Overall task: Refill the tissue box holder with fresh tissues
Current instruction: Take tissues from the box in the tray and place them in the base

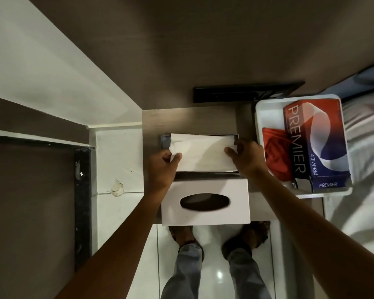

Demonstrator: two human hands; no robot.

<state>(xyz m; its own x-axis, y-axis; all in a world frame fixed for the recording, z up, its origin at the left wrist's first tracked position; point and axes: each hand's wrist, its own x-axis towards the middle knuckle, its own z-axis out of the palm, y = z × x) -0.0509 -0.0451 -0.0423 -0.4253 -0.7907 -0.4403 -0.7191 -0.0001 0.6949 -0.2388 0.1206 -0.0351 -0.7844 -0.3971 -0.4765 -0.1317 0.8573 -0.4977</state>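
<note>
A stack of white tissues (203, 153) lies over the dark base tray of the holder (165, 140) on a small brown table. My left hand (163, 167) grips the stack's left end. My right hand (245, 157) grips its right end. The holder's white cover (205, 202), with a dark oval slot on top, stands just in front of the tray at the table's near edge. A red, white and blue Premier tissue box (315, 141) lies in a white bin at the right.
The white bin (260, 114) also holds a red cloth (275, 152). A black strip (246, 91) is fixed on the wall behind the table. A crumpled scrap (117, 187) lies on the white floor at left. My feet stand below the table's edge.
</note>
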